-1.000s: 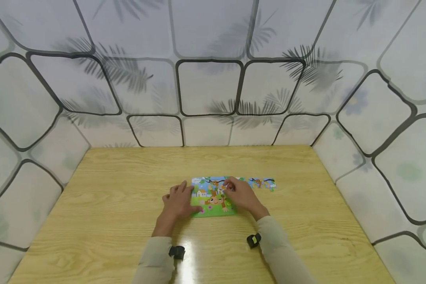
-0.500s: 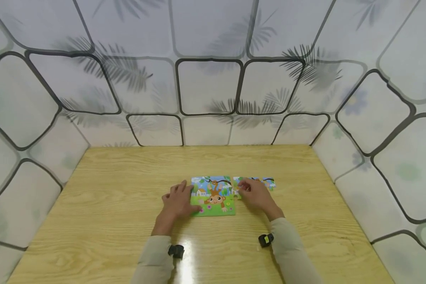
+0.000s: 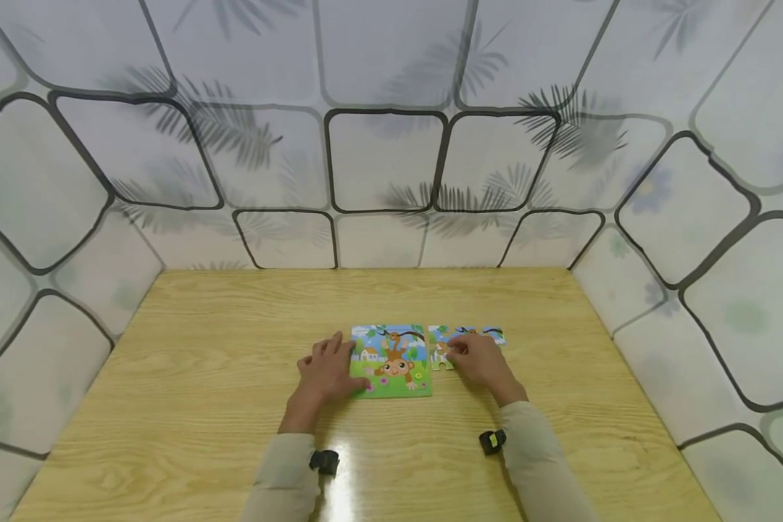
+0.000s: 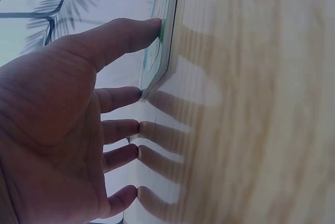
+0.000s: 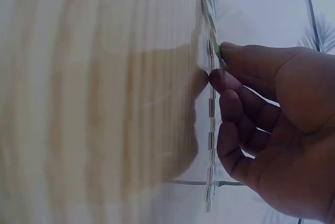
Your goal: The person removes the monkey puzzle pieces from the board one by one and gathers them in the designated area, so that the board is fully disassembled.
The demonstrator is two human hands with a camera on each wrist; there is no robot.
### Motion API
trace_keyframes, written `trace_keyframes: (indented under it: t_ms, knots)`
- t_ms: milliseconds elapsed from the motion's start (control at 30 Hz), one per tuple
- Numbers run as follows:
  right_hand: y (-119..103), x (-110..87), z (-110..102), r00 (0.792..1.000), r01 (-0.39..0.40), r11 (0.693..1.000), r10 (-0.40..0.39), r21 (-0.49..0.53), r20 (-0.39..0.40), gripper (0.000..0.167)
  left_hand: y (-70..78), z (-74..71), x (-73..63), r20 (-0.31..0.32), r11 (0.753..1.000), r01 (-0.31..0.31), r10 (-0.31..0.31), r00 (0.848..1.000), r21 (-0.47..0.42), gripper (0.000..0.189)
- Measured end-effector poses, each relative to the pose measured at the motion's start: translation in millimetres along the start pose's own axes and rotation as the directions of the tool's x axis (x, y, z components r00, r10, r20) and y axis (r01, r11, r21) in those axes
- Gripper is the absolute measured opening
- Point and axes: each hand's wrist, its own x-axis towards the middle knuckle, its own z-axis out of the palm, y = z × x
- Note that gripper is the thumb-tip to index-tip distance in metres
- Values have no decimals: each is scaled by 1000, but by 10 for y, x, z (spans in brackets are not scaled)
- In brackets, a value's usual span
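Note:
A square monkey picture board [image 3: 394, 382] lies flat on the table. My left hand [image 3: 326, 373] rests along its left side, fingers spread, with the thumb on the lower left of the board and the index fingertip right at its corner in the left wrist view. Just right of the board is a row of joined jigsaw pieces [image 3: 494, 333] with a matching branch and sky print. My right hand [image 3: 483, 359] pinches a jigsaw piece [image 5: 211, 20] between thumb and index finger; this piece tilts against the row's lower left part, and the fingers partly hide it.
The wooden table [image 3: 235, 326] extends around the board on all sides. Patterned cloth walls [image 3: 391, 159] enclose it at the back and both sides. Black camera mounts [image 3: 492, 441] sit at both wrists.
My right hand has moved right, from over the board to the row of pieces, taking a jigsaw piece with it. The whole monkey picture is uncovered. My left hand stays put.

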Motion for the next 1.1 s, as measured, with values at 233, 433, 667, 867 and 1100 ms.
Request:
trace_keyframes:
  t_ms: [233, 433, 667, 867, 1100]
  knots:
    - [-20, 44, 63, 1000, 8, 1000, -8, -11, -15, 18, 8, -24, -18, 5, 1000, 9, -9, 1000, -5, 89]
    - [-131, 97, 156, 998, 63, 998, -63, 17, 8, 17, 21, -41, -26, 5, 1000, 5, -5, 1000, 3, 89]
    - [-400, 156, 231, 988, 118, 993, -117, 1, 104, 20, 28, -45, -26, 12, 1000, 5, -6, 1000, 19, 89]
    - [-598, 213, 287, 964, 198, 980, -193, -7, 185, 25, 36, -45, -28, 19, 999, 21, -22, 1000, 35, 93]
    - [-716, 257, 321, 955, 204, 978, -189, -46, 227, 37, 53, -34, -37, 8, 999, 16, -17, 1000, 30, 93]
